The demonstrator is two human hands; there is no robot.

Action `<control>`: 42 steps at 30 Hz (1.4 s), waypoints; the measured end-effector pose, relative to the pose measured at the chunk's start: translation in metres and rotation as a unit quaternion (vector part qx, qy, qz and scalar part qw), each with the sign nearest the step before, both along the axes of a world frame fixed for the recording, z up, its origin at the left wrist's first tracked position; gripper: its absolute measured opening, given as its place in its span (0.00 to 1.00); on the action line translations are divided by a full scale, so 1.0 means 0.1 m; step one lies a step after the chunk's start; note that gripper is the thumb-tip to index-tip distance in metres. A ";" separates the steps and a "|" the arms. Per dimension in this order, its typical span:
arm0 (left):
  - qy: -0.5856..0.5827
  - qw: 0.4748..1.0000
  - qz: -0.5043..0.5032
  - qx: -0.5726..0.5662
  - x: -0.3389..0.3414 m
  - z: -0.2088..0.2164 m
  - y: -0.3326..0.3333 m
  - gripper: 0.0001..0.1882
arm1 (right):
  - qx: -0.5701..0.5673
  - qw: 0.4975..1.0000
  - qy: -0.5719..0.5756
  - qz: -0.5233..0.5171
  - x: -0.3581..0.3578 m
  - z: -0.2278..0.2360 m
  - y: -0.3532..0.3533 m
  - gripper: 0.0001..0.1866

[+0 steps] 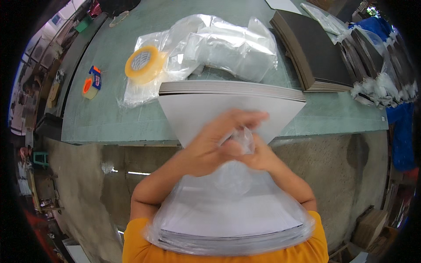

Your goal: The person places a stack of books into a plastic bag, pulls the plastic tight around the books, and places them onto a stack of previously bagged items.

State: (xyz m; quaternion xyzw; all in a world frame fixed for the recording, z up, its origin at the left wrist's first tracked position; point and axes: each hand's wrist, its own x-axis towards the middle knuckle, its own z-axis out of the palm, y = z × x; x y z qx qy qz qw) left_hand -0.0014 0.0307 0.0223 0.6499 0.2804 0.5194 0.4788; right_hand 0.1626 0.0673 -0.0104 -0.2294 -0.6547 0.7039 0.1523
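My left hand (203,151) and my right hand (259,155) meet in front of me, both closed on the gathered neck of a clear plastic bag (234,177). Crumpled film pokes up between the fingers, and the left fingers are slightly blurred. Below my hands, against my body, the bag wraps a stack of white sheets or boards (232,217). Just beyond my hands, at the table's near edge, is another thick stack of white boards (193,109), its layered edge facing up and away. My hands hide where the two stacks come closest.
On the green table (109,118) lie clear plastic bags (232,48), a roll of yellowish tape (149,70) and a blue-and-orange tape dispenser (93,82). A dark board stack (313,48) sits at the right, beside plastic-wrapped bundles (372,61). A cardboard box (370,228) stands lower right.
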 end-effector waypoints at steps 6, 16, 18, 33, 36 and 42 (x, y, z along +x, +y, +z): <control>0.091 0.943 -0.007 -0.319 -0.18 -0.07 -0.20 0.19 | 0.008 0.986 0.112 -0.121 0.03 0.13 -0.04 0.14; 0.149 0.939 0.289 -0.110 -0.20 -0.14 -0.24 0.05 | -0.224 0.968 0.116 0.009 0.30 -0.04 -0.04 0.20; 0.161 0.948 0.264 -0.077 -0.16 -0.14 -0.25 0.05 | -0.272 0.952 0.129 -0.052 0.21 0.00 -0.04 0.22; 0.263 0.918 0.296 0.027 -0.17 0.07 -0.18 0.06 | -0.109 0.984 0.070 -0.126 0.33 0.07 0.09 0.07; 0.174 0.968 0.133 -0.125 -0.04 0.18 -0.31 0.06 | -0.223 0.950 0.162 -0.148 0.11 0.04 -0.02 0.09; 0.263 0.875 0.329 -0.239 -0.73 -0.11 -0.36 0.09 | -0.320 0.883 0.276 -0.206 0.35 0.08 0.02 0.09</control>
